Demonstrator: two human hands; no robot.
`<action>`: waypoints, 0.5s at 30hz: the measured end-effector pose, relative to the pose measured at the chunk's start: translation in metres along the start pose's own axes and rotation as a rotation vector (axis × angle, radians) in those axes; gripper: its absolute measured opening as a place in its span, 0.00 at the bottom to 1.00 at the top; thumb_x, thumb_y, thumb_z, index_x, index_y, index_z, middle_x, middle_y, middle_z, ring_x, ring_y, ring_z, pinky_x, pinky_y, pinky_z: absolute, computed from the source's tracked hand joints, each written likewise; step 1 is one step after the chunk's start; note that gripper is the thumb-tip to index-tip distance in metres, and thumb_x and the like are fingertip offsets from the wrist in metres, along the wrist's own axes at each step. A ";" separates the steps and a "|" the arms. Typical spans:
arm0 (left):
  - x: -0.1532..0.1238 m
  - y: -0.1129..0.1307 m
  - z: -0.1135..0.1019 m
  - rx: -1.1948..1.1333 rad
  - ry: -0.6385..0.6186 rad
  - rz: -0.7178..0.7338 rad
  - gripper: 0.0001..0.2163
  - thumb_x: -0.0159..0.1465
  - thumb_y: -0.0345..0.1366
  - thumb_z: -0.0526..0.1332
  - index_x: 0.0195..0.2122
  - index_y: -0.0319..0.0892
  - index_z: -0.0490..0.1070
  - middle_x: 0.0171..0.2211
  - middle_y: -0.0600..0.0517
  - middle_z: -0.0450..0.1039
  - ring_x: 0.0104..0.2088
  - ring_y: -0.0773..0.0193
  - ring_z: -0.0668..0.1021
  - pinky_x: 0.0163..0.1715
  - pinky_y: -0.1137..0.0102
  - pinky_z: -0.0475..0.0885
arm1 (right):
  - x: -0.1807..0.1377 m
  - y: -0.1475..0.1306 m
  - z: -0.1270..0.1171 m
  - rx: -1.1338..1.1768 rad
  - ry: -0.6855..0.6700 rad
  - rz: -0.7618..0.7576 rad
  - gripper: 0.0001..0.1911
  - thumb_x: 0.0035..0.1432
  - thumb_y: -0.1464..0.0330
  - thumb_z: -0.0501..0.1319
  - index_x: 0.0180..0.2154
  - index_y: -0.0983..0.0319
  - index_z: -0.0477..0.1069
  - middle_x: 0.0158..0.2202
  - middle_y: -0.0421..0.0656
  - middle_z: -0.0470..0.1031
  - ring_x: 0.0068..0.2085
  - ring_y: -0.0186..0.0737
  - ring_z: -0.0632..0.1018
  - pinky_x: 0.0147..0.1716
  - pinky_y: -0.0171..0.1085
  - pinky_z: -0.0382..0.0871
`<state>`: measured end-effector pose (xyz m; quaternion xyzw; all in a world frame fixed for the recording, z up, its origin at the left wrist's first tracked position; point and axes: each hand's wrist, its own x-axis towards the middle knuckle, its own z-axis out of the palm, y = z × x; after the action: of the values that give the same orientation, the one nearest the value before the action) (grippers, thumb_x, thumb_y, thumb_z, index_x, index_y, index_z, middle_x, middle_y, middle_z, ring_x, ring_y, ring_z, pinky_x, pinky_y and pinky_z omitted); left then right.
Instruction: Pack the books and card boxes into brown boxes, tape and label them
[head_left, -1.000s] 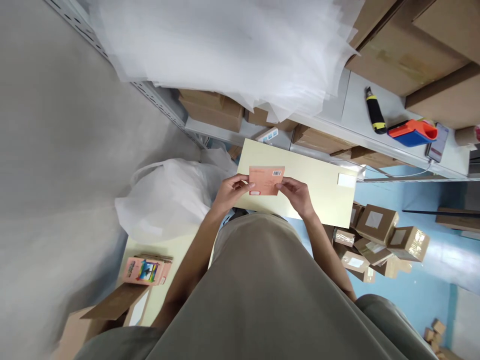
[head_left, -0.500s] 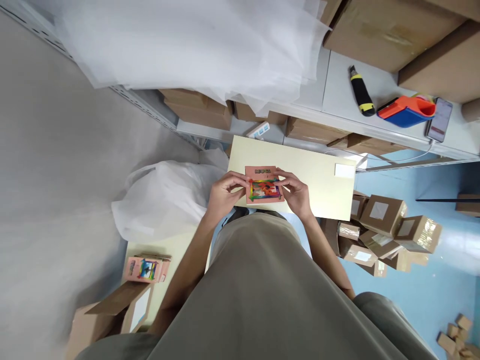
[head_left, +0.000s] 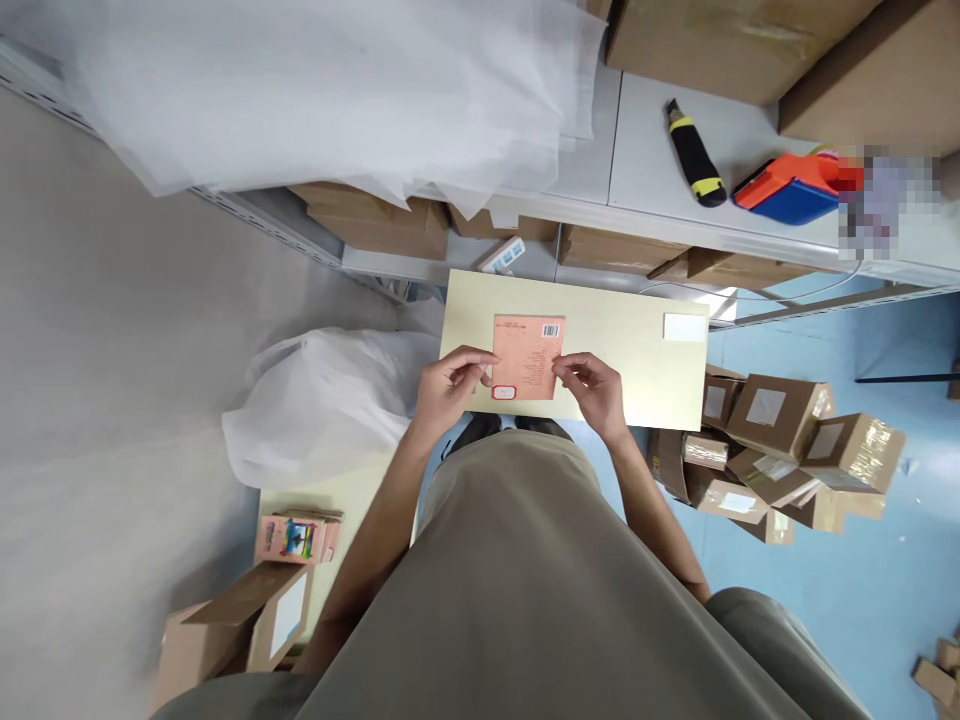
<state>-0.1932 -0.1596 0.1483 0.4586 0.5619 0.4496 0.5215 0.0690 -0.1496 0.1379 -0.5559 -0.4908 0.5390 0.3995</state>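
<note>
Here's the pink book (head_left: 525,352), back cover up over the surface (head_left: 630,355): my left hand (head_left: 448,385) pinches the book's left edge, my right hand (head_left: 598,390) its right, fingers bent nearly closed.

Packing room, probably, taped cartons (head_left: 787,440), metal shelf (head_left: 652,180), box cutter (head_left: 695,155)
</note>
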 end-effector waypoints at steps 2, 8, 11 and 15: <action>0.001 0.000 0.003 0.037 -0.001 0.011 0.13 0.69 0.50 0.72 0.43 0.46 0.88 0.43 0.48 0.85 0.32 0.65 0.81 0.35 0.67 0.78 | 0.002 0.000 -0.005 0.014 -0.028 0.004 0.18 0.67 0.46 0.73 0.46 0.52 0.86 0.50 0.45 0.89 0.46 0.47 0.85 0.43 0.45 0.82; 0.000 0.001 0.011 0.076 0.013 -0.032 0.17 0.64 0.48 0.75 0.51 0.47 0.88 0.45 0.48 0.85 0.37 0.63 0.81 0.37 0.69 0.76 | 0.013 0.000 -0.016 0.070 -0.106 -0.013 0.23 0.64 0.43 0.74 0.48 0.52 0.87 0.47 0.44 0.89 0.47 0.47 0.86 0.48 0.47 0.84; -0.002 0.002 0.016 0.084 0.051 -0.063 0.19 0.64 0.54 0.76 0.46 0.44 0.88 0.42 0.47 0.85 0.38 0.60 0.82 0.38 0.68 0.76 | 0.017 -0.002 -0.017 0.060 -0.112 0.008 0.24 0.62 0.42 0.75 0.42 0.55 0.86 0.37 0.43 0.87 0.40 0.45 0.85 0.43 0.45 0.83; -0.005 0.003 0.025 0.071 0.090 -0.101 0.26 0.63 0.64 0.74 0.37 0.42 0.87 0.33 0.49 0.84 0.34 0.60 0.80 0.34 0.68 0.75 | 0.017 -0.010 -0.018 0.049 -0.143 0.055 0.28 0.62 0.38 0.74 0.33 0.56 0.81 0.26 0.40 0.80 0.29 0.39 0.78 0.31 0.40 0.78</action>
<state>-0.1680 -0.1635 0.1506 0.4272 0.6228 0.4227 0.5010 0.0852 -0.1295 0.1456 -0.5192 -0.4895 0.5999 0.3619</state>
